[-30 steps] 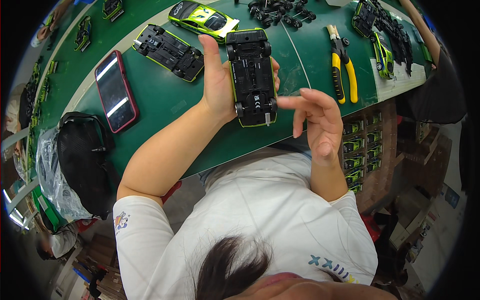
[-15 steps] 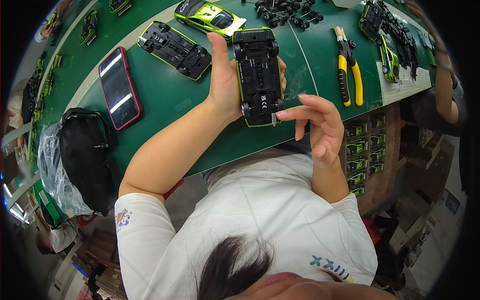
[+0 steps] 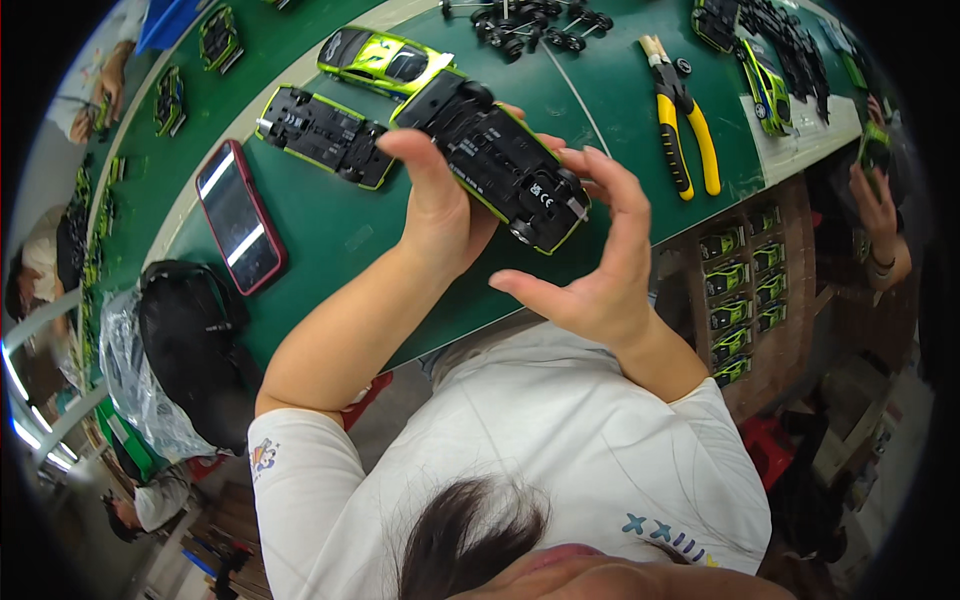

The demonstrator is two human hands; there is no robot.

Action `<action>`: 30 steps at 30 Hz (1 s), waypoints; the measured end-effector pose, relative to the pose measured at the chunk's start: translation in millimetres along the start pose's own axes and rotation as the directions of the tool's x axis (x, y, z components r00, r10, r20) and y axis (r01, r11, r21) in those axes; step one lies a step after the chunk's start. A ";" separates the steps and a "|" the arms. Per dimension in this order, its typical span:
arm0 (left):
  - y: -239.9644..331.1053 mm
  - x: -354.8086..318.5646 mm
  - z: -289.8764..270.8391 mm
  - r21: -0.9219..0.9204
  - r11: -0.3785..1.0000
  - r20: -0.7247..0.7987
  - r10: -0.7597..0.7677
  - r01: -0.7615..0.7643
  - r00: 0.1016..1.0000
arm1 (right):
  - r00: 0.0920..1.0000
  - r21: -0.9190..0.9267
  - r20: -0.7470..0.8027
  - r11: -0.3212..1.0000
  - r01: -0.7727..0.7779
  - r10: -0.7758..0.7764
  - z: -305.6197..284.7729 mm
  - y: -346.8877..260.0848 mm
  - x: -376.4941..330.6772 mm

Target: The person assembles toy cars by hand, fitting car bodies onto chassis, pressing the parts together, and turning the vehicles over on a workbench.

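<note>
Curved green table (image 3: 340, 235), with wheel sets (image 3: 515, 30) toward the far side, pliers (image 3: 680, 98) to the right, a phone (image 3: 240, 218) and a black bag (image 3: 190, 345) to the left. Held above it, wheels up and tilted, a car (image 3: 500, 165), grasped at the sides by the left hand (image 3: 435, 215). Alongside, the right hand (image 3: 612, 290), fingers curved and spread, thumb well apart; fingertip contact impossible to tell. Just beyond the left thumb, an overturned car (image 3: 325, 137) and an upright car (image 3: 385, 60). Lower right, more cars (image 3: 728, 277) in rows.

The left hand (image 3: 440, 215) holds an upturned toy car (image 3: 505, 165) near the right hand (image 3: 608, 285).
</note>
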State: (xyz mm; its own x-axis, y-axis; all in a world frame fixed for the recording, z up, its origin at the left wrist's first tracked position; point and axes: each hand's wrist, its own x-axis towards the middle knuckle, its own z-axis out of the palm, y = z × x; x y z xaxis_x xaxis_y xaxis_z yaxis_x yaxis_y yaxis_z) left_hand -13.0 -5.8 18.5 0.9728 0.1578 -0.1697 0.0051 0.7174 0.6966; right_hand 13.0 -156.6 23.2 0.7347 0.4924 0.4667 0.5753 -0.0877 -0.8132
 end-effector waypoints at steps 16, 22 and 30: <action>42.5 -7.6 28.5 0.742 -0.376 0.596 -0.010 -0.555 0.803 | 0.996 0.103 0.066 0.993 0.052 -0.059 -53.2 41.8 0.9; 26.7 -9.3 23.4 0.819 -0.289 0.505 -0.049 -0.497 0.862 | 0.996 0.176 0.093 0.984 -0.032 0.016 -41.5 46.2 -4.2; 18.6 -10.4 16.0 0.832 -0.253 0.509 -0.009 -0.495 0.861 | 0.985 0.161 0.157 0.983 -0.090 0.065 -41.0 44.4 -1.4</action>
State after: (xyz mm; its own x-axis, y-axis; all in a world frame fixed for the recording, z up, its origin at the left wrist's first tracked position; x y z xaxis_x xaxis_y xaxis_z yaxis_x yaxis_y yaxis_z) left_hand -19.3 -4.9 44.3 0.9551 -0.2161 0.2026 -0.2898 -0.8237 0.4874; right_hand 52.2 -196.7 0.7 0.7044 0.6160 0.3527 0.4415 0.0088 -0.8972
